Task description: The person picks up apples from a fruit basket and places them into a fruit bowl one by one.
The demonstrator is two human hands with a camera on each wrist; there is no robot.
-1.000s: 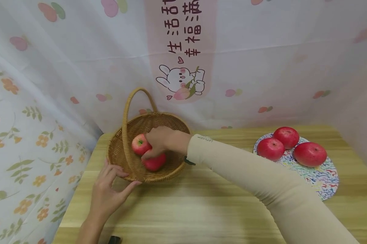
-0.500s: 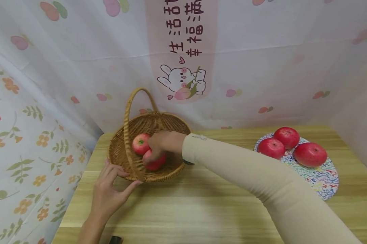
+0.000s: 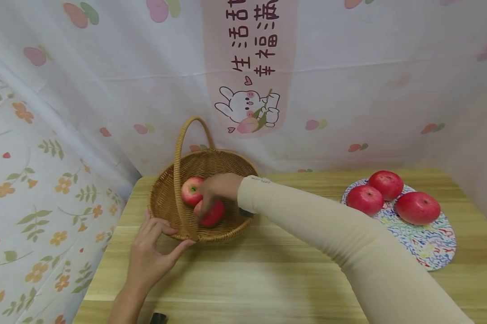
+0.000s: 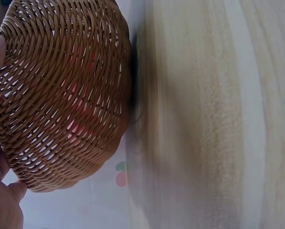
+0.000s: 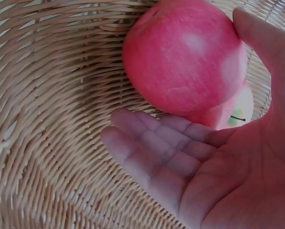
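Note:
In the head view, a wicker basket [image 3: 162,202] with a tall arched handle stands at the table's left. My left hand [image 3: 152,252] holds its near left rim, fingers and thumb spread along the edge. That hand [image 4: 4,200] shows only partly in the left wrist view. Inside the basket lie two red apples, a rear apple [image 3: 190,192] and a front apple [image 3: 214,215]. My right hand [image 3: 219,189] reaches in over them. In the right wrist view, its thumb touches the large nearer apple [image 5: 185,57], while its other fingers [image 5: 147,162] lie relaxed and loosely extended beside it.
A patterned round plate [image 3: 433,247] with three red apples [image 3: 418,208] stands on the right of the wooden table [image 3: 243,283]. A printed curtain [image 3: 328,90] hangs behind the table. Near the bottom edge is a small dark object [image 3: 158,318], partly cut off.
My right hand has shifted slightly leftward within the basket, and its fingers now lie differently over the front apple. The left hand stays on the rim. The head view has turned slightly left.

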